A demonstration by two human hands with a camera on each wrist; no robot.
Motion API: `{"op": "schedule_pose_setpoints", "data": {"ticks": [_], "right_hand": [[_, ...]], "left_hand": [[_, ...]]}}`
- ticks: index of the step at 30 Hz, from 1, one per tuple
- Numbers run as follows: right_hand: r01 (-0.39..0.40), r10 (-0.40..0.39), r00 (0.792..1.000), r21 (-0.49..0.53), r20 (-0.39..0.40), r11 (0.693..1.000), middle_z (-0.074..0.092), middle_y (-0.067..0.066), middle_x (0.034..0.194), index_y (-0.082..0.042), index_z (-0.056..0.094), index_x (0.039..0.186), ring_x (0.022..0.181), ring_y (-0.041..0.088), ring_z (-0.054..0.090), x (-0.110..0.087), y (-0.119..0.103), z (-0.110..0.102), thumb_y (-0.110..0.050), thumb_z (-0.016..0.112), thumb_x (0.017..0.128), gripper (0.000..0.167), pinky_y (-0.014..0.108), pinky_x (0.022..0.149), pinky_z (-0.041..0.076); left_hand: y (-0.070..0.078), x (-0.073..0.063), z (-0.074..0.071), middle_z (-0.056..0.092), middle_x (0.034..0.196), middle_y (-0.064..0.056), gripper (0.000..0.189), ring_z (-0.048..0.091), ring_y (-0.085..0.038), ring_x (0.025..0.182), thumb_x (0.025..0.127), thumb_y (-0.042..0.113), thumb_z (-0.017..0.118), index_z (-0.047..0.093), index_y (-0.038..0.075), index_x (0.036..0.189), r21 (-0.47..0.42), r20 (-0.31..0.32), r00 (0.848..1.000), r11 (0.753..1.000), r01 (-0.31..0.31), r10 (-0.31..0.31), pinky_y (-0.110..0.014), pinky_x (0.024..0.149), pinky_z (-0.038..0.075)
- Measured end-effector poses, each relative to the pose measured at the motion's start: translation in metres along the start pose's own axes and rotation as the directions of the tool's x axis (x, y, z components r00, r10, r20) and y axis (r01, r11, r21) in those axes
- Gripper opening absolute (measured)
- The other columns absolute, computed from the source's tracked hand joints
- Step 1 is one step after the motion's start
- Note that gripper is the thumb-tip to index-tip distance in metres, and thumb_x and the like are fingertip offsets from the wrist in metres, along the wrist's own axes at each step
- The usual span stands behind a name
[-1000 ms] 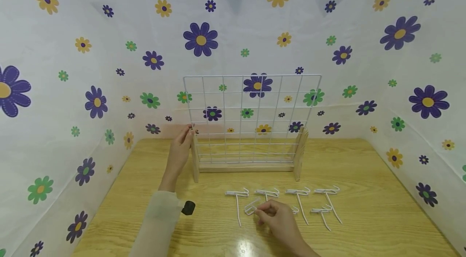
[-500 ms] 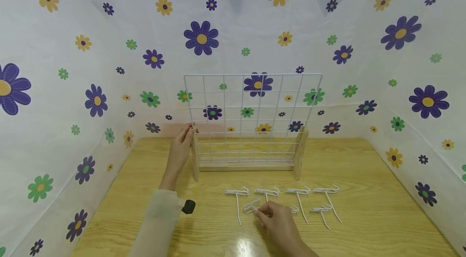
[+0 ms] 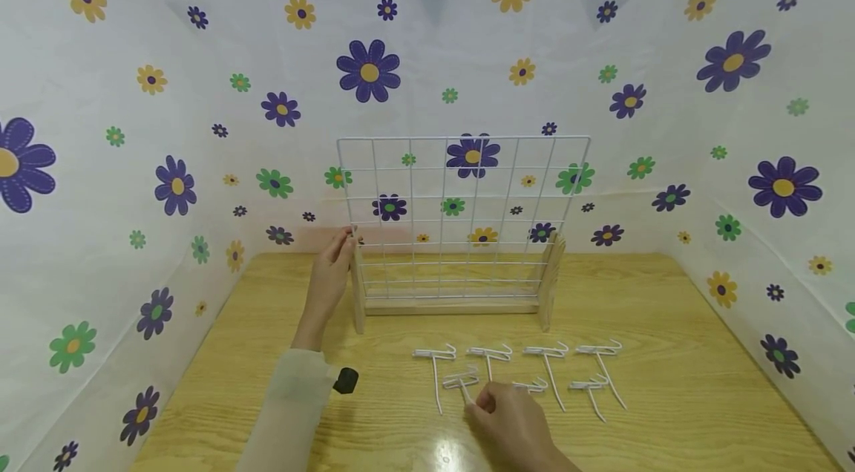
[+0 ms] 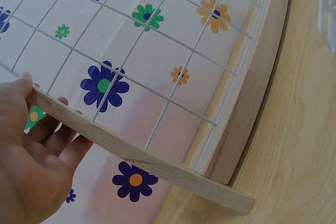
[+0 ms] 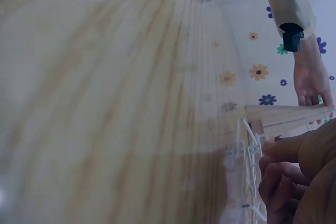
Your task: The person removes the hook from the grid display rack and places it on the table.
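A white wire grid panel [image 3: 467,137] stands upright in a wooden stand [image 3: 450,307]. My left hand [image 3: 326,275] grips the top of the stand's left upright; in the left wrist view, the thumb lies at the near side of that wooden upright [image 4: 131,153] and the fingers reach around behind. Low over the table, my right hand [image 3: 514,416] pinches the stem of a white wire display hook [image 3: 461,381] between thumb and forefinger. Its backing end points away from the hand. The right wrist view shows the right hand [image 5: 294,177] covering part of the wire.
Several more white display hooks lie on the wooden table [image 3: 254,398], among them a left one [image 3: 435,355], a far right one [image 3: 599,349] and a nearer one [image 3: 589,386]. Flower-printed sheeting [image 3: 427,41] closes off the back and sides.
My right hand has shifted slightly toward me, and the hook in it has turned so that its stem shows. More of the hook behind that hand is visible. The left hand stays put.
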State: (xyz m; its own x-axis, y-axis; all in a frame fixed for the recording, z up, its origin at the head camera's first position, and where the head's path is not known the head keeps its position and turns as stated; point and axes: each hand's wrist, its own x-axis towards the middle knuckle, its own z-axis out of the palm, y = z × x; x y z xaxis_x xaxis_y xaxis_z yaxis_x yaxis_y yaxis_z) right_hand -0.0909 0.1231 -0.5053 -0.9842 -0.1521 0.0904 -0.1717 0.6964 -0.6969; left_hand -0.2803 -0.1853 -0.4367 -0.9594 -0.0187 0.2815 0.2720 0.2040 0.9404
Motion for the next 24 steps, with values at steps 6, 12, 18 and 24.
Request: {"op": "schedule_pose_setpoints", "data": {"ticks": [6, 12, 18, 24], "right_hand": [[-0.001, 0.002, 1.000, -0.036, 0.016, 0.999, 0.061, -0.016, 0.066, -0.021, 0.066, 0.071, 0.061, 0.002, 0.053, -0.0011, -0.0012, 0.0009, -0.024, 0.074, 0.087, 0.018, 0.022, 0.052, 0.048], [0.031, -0.029, 0.999, -0.061, 0.042, 0.998, 0.060, -0.015, 0.066, -0.020, 0.065, 0.069, 0.060, 0.002, 0.052, -0.0004, -0.0003, 0.0002, -0.024, 0.077, 0.088, 0.022, 0.022, 0.050, 0.047], [0.075, -0.069, 0.996, -0.107, 0.059, 0.991, 0.064, -0.012, 0.069, -0.018, 0.067, 0.069, 0.064, 0.003, 0.056, 0.0008, 0.0030, 0.0004, -0.027, 0.083, 0.086, 0.025, 0.022, 0.052, 0.051], [0.096, -0.089, 0.994, -0.119, 0.058, 0.988, 0.066, -0.011, 0.070, -0.017, 0.068, 0.069, 0.064, 0.003, 0.056, 0.0014, 0.0046, 0.0009, -0.026, 0.085, 0.085, 0.025, 0.022, 0.053, 0.052]], "left_hand": [[-0.0008, 0.0002, -0.0006, 0.051, 0.153, -0.019, 0.054, 0.047, -0.031, 0.142, 0.111, 0.040, 0.045, 0.045, 0.011, 0.157, -0.020, 0.009, 1.000, 1.000, 0.000, 0.000, -0.047, 0.117, 0.041], [-0.0002, 0.0003, -0.0002, 0.051, 0.153, -0.017, 0.055, 0.046, -0.030, 0.143, 0.111, 0.042, 0.045, 0.045, 0.012, 0.157, -0.009, 0.008, 1.000, 1.000, 0.003, -0.003, -0.047, 0.117, 0.042], [-0.0007, -0.0006, -0.0001, 0.053, 0.152, -0.013, 0.054, 0.046, -0.031, 0.143, 0.111, 0.041, 0.046, 0.045, 0.012, 0.157, -0.015, 0.007, 1.000, 1.000, 0.007, -0.007, -0.046, 0.117, 0.042], [0.0008, -0.0010, 0.0005, 0.053, 0.153, -0.011, 0.054, 0.047, -0.030, 0.142, 0.111, 0.042, 0.045, 0.045, 0.014, 0.157, -0.013, 0.000, 1.000, 1.000, 0.019, -0.019, -0.044, 0.116, 0.043]]}}
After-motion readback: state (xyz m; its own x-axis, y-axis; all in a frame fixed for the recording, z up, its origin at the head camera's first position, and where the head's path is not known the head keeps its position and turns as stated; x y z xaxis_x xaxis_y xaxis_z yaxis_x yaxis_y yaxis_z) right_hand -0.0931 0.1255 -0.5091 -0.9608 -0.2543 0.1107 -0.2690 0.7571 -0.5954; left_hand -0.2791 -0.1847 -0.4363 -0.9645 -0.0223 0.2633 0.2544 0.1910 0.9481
